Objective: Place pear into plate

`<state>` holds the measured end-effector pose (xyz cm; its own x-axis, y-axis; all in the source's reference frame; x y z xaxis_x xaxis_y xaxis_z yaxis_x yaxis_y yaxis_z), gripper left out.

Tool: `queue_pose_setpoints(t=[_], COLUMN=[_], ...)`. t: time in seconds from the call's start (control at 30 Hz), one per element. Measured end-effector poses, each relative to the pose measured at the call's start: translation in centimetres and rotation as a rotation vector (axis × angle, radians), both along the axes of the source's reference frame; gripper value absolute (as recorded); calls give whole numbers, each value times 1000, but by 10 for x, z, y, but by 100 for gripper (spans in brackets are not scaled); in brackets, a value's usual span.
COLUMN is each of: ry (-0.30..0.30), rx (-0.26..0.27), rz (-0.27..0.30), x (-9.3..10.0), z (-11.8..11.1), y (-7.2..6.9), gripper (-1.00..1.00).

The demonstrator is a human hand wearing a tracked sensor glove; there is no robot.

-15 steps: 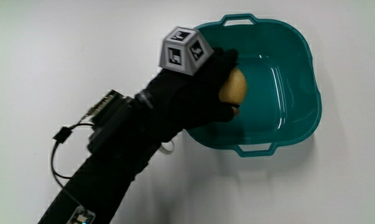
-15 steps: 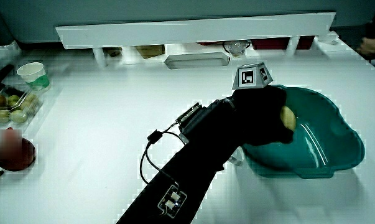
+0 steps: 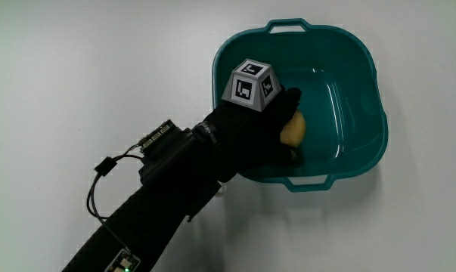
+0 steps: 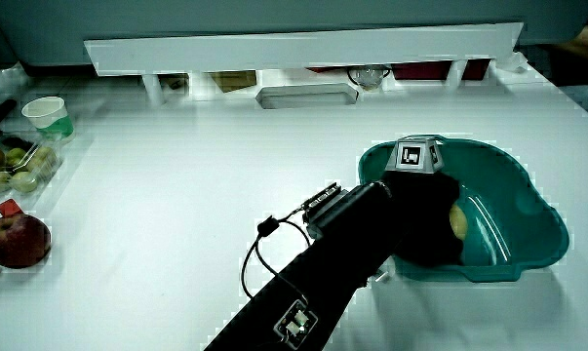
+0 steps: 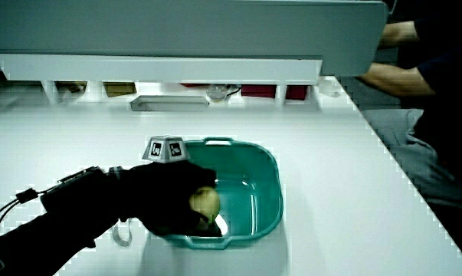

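Observation:
A yellow pear [image 3: 293, 130] is held in the black gloved hand [image 3: 269, 132], low inside a teal basin with two handles [image 3: 364, 68]. The fingers wrap around the pear, and only part of it shows past them. The hand's patterned cube [image 3: 252, 85] sits above the basin's rim nearest the forearm. In both side views the pear [image 4: 457, 222] [image 5: 204, 202] shows at the fingertips, inside the basin [image 4: 528, 210] [image 5: 265, 172]. The forearm crosses the basin's edge from the person's side.
A red apple [image 4: 17, 241], a clear box of small fruit [image 4: 16, 166] and a paper cup [image 4: 50, 115] stand at the table's edge in a side view. A low white partition [image 4: 303, 44] with a grey tray [image 4: 308, 95] beside it lines the table.
The hand has moved with the pear farther over the basin and lower into it. The pear stays in the fingers.

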<state>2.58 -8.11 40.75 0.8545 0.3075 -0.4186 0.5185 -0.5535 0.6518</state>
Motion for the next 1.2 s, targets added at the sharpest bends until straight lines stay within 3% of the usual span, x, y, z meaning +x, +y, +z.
queue_pose_setpoints(t=[0.2,0.37,0.73,0.87,1.1,1.2], ry=[-12,-20,4,11,17,10], rx=[-26,-54,-73,-61,33,78], rz=[4,-24,-54,-55,-41,-9], x=[0,-2,-7,-10,-18,-23], z=[8,9,11,5,-27,-38], y=[-2,-2,0,0,5,8], gripper=[0,0,-50,-68,-100,-100])
